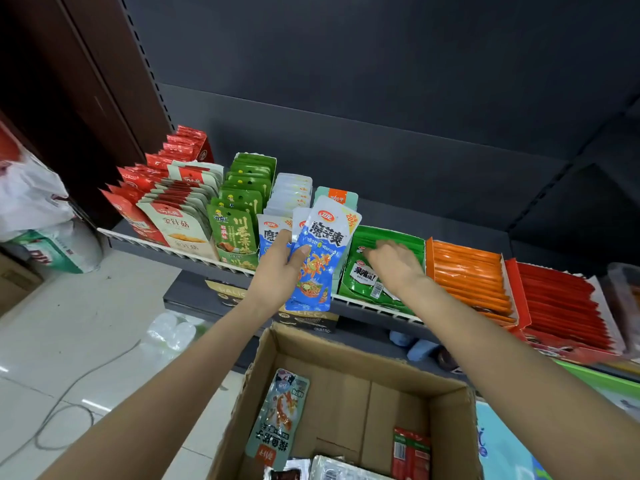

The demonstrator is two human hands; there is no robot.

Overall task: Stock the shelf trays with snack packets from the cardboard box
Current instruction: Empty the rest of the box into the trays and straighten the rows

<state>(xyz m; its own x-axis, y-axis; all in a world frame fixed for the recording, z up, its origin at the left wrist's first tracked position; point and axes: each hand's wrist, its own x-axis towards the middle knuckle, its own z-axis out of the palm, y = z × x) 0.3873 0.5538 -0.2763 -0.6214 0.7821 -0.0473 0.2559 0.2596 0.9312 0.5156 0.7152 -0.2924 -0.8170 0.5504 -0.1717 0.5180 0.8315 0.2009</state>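
Blue and white snack packets (320,251) were fanned upright in the left hand (277,271), its thumb curled across the front of the nearest one and its fingers behind them. They were held in front of the shelf (194,258), just ahead of a tray of the same blue packets (273,230). The right hand (394,261) lay palm down on the green packets (363,271) in the next tray to the right, fingers stretched out and pressing on them, gripping nothing. Further right sat trays of orange packets (467,275) and red packets (561,299); to the left stood rows of green, beige and red packs. Below the arms, the cardboard box (346,393) stood open, with a pale teal packet (280,414) leaning against its left wall, a red pack (410,452) lower right, and more packs at the bottom edge.
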